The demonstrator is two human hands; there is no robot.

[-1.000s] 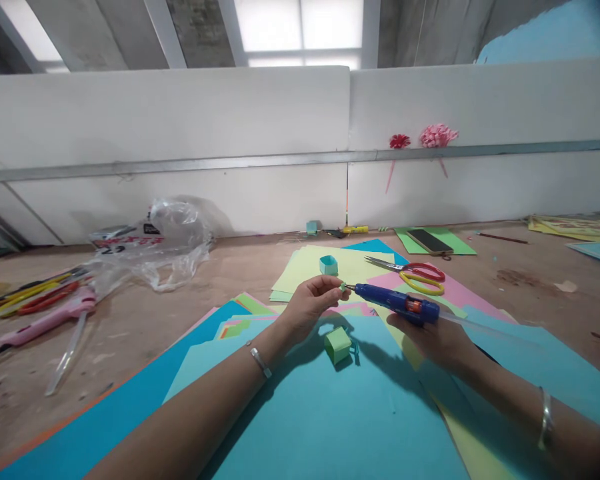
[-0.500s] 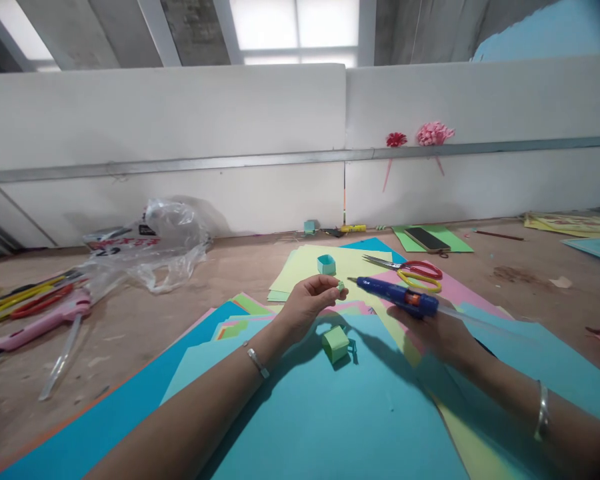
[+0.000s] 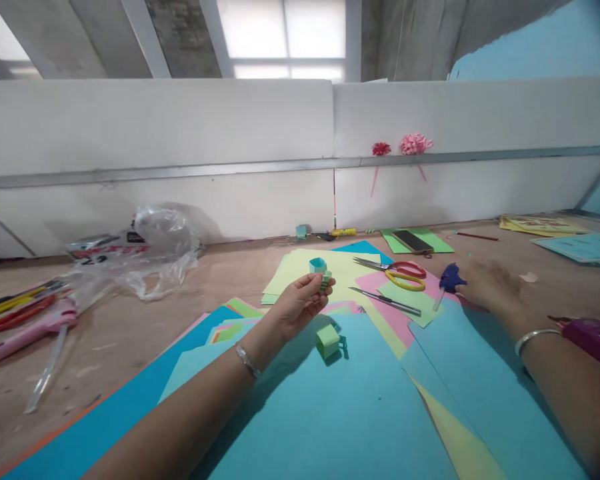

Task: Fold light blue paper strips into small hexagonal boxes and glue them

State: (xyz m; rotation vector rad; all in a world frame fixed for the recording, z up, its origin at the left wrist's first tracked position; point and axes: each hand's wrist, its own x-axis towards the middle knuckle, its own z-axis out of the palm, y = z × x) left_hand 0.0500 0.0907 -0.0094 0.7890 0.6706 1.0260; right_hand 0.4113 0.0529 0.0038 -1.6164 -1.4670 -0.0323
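Head view: left hand (image 3: 300, 303) raised over the table (image 3: 130, 327), grip pinched on a small green paper piece (image 3: 325, 279). Right hand (image 3: 485, 287) blurred, palm down, fingers loose, holding nothing, beside the blue glue gun (image 3: 447, 280) lying on the paper sheets (image 3: 360, 400). Green paper cube (image 3: 327, 341) rests on blue sheet below left hand.

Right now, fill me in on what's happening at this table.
A person is doing paper craft. The left hand pinches a small green paper piece above the blue sheet. The right hand rests beside the blue glue gun lying on the papers. A green paper box and scissors lie nearby.
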